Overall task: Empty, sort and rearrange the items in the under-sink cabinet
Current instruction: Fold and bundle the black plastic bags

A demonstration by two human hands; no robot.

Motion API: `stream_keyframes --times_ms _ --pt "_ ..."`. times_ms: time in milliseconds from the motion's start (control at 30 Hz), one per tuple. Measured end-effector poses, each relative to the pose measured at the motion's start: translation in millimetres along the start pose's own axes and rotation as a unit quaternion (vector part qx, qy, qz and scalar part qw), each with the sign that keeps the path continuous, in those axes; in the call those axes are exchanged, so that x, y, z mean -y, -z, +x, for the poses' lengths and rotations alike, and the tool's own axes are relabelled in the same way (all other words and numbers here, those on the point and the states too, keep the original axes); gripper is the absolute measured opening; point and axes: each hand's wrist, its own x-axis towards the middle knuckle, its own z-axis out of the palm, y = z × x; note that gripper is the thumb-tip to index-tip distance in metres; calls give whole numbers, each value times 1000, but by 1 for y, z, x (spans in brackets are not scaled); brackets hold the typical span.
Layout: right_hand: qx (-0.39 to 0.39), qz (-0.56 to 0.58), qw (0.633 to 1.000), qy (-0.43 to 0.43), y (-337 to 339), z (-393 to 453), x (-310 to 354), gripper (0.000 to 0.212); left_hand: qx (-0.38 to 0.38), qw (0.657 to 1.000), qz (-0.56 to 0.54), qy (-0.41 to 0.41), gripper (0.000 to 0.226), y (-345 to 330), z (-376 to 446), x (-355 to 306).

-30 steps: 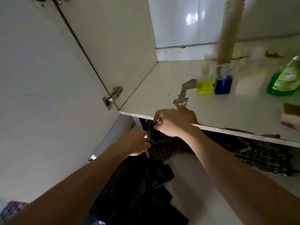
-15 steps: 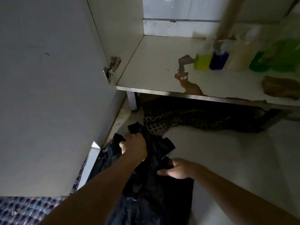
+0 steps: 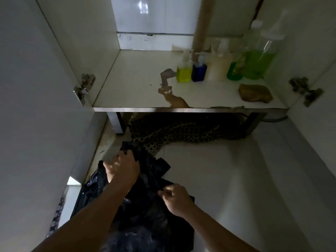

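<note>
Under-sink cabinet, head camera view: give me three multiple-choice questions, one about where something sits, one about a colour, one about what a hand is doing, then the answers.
1. Where does the brown sponge lie?
A. On the floor by the bag
B. On the cabinet shelf, right front
C. On top of a bottle

2. What colour is the liquid in the leftmost bottle?
A. Yellow
B. Red
C. Clear

3. What is the left hand doing?
A. Hanging free
B. Holding a bottle
C. Gripping the black plastic bag

Answers: 1 B, it rests near the shelf's front right edge. 2 A, yellow fills its lower part, beside the blue bottle. 3 C, its fingers curl into the bag's top.
</note>
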Motion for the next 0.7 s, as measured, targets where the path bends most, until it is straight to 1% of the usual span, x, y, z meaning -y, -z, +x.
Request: stream_keyframes --times_ms 67,167,233,300,367,400,467,533,567,633,700 --pt "-14 -46 998 30 3 -3 0 51 -23 999 22 3 32 5 -3 7" --pt "-42 -164 981 93 9 -15 7 44 -57 998 35 -3 33 15 -12 16" --pt "-79 -209 965 135 15 -23 16 32 -67 997 33 -11 31 25 -16 19" --pt "-111 -216 956 164 21 -29 23 24 -73 997 25 -8 28 38 -21 20" --pt "-136 -169 960 179 22 -31 24 21 -84 996 24 -1 27 54 -29 20" --pt "-137 -142 963 184 23 -32 24 21 -93 995 20 0 27 63 -34 20" --pt "-106 -72 975 181 25 -31 27 27 -119 993 4 -4 29 79 -46 22" --pt "-64 54 984 155 32 -35 37 36 -156 988 -18 -2 31 96 -58 26" --pt "-43 127 980 145 37 -38 45 36 -175 984 -31 6 31 106 -63 29" --pt "-15 253 958 138 47 -48 60 29 -209 975 -73 25 32 129 -74 33" --pt "3 338 931 139 58 -60 76 22 -255 958 -126 34 32 159 -87 33"
